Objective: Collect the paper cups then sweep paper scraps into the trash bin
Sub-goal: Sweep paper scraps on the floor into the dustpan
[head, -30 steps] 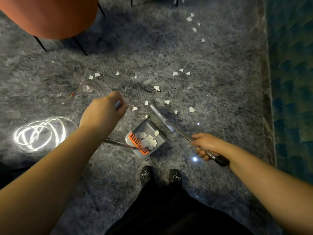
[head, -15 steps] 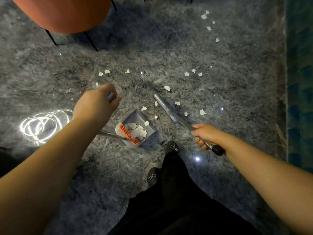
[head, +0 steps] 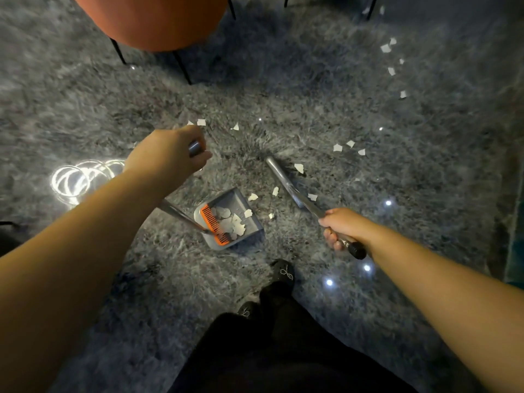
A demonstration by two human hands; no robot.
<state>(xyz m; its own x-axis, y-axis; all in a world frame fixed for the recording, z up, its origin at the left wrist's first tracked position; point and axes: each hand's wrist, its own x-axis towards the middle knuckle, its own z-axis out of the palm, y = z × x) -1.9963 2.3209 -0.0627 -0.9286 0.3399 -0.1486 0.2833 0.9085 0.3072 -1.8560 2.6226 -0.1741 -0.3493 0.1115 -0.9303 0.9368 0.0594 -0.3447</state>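
On the grey shag rug [head: 312, 95], just below the curled fingers of the left hand [head: 167, 157], the grey dustpan [head: 241, 202] lies flat with white paper scraps [head: 232, 222] heaped against its orange comb [head: 214, 224]; those fingers are wrapped round the top of the dustpan handle [head: 181, 215], which slants down from the fist to the pan; the right hand [head: 344, 228] grips the broom handle [head: 292, 185] near its black end, fingers closed tight around it, the metal shaft running up and left away from the knuckles; loose scraps [head: 299, 167] lie beside that shaft and farther out beyond both fists. Since a moment ago the pan has slid a little toward the right fist, the left hand has lifted forward, and one dark shoe [head: 282, 275] has stepped ahead of the other; the orange chair [head: 153, 21] now sits nearer the middle at the top.
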